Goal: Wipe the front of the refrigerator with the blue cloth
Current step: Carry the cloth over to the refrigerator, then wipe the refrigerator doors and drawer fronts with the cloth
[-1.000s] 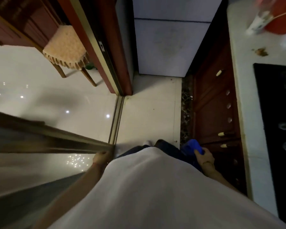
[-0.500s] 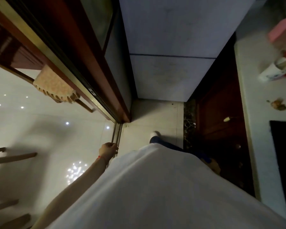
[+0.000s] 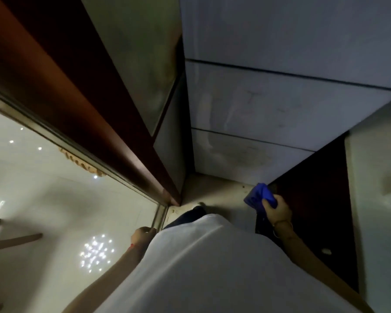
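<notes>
The fridge is seen straight ahead, its pale front split by two dark seams into stacked panels. Faint smudges and streaks are visible on the middle and lower panels. The view is dim and partly blurred.

The cloth is held in the right hand, low at the right, in front of the dark cabinet and just beside the bottom right corner of the fridge. The fingers are curled around the cloth, which is bunched in the grip, with most of the blue fabric sticking out above and to the left of the knuckles. The cloth is apart from the fridge front; no contact with it can be seen. A thin bracelet is worn on the right wrist.

The left hand is lowered beside the body, near the metal door track at the floor. Its fingers are curled inward into a loose fist; whether anything is held or touched cannot be told. A red band is seen at that wrist.

A pale shirt fills the lower middle of the view, and a dark trouser leg shows just above it. To the left, a reddish wooden frame runs diagonally, and a glossy tiled floor with reflected lights lies beyond it. A light counter is seen at the right edge, above the cabinet.
</notes>
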`<act>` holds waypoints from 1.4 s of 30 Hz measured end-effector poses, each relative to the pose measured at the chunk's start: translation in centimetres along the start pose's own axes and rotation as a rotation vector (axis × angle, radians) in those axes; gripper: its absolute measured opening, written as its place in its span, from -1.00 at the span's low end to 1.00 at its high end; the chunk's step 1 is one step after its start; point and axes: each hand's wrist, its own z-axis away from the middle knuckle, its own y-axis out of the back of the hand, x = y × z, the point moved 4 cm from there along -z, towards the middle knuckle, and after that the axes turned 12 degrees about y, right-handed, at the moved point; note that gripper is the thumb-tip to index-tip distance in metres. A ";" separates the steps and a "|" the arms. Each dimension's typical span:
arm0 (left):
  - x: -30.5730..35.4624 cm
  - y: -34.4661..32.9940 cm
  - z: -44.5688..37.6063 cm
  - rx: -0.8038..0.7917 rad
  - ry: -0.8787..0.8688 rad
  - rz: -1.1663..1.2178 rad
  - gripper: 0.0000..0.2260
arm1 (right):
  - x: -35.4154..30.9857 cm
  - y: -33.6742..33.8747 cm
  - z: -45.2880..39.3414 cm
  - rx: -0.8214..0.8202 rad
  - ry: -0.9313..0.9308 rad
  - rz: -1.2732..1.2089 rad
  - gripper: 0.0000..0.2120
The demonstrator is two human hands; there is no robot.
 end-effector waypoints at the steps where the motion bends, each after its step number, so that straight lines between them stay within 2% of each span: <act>1: 1.4 0.5 -0.4 0.007 -0.035 0.007 -0.73 | -1.0 -0.1 -0.7 0.012 0.010 -0.014 -0.62; 3: 5.1 1.7 -0.4 -0.036 -0.097 0.019 -0.71 | -3.6 0.0 -2.1 0.054 0.080 -0.034 -0.62; 6: 12.1 3.1 -0.2 -0.030 -0.301 -0.039 -0.55 | -8.1 0.9 -4.1 0.150 0.236 -0.040 -0.64; 9: 18.4 3.7 3.1 -0.031 -0.492 -0.109 -0.68 | -14.3 2.9 -4.7 0.282 0.437 -0.081 -0.63; 11: 22.6 3.9 6.3 -0.067 -0.680 -0.072 -0.70 | -19.1 4.6 -4.1 0.410 0.634 -0.131 -0.55; 14: 28.5 5.2 11.6 -0.095 -0.912 0.149 -0.77 | -24.8 7.6 -3.3 0.571 0.891 -0.141 -0.58; 19: 37.4 12.0 20.6 0.136 -1.272 0.457 -0.77 | -34.5 14.1 -2.1 0.856 1.197 -0.040 -0.65; 23: 41.4 18.6 28.9 0.455 -1.525 0.676 -0.73 | -42.5 20.0 -1.2 1.099 1.365 0.049 -0.66; 26: 43.2 22.8 33.5 0.669 -1.647 0.814 -0.70 | -48.5 23.9 -0.4 1.248 1.497 0.062 -0.67; 30: 46.2 26.9 38.4 0.781 -1.746 0.900 -0.59 | -57.0 28.2 0.2 1.400 1.678 0.152 -0.67; 33: 47.7 28.8 40.8 0.833 -1.772 0.904 -0.50 | -62.1 29.0 -0.6 1.382 1.734 0.331 -0.65; 35: 48.4 29.4 41.3 0.762 -1.795 0.914 -0.46 | -63.5 27.9 -1.4 1.302 1.758 0.471 -0.62; 37: 49.0 29.8 41.3 0.687 -1.835 0.925 -0.43 | -63.3 26.9 -2.1 1.265 1.781 0.557 -0.61; 40: 49.9 30.2 41.0 0.706 -1.903 0.911 -0.40 | -61.3 25.6 -3.5 1.213 1.783 0.627 -0.59; 42: 50.4 30.2 40.9 0.719 -1.934 0.901 -0.39 | -60.0 25.1 -3.9 1.195 1.781 0.763 -0.57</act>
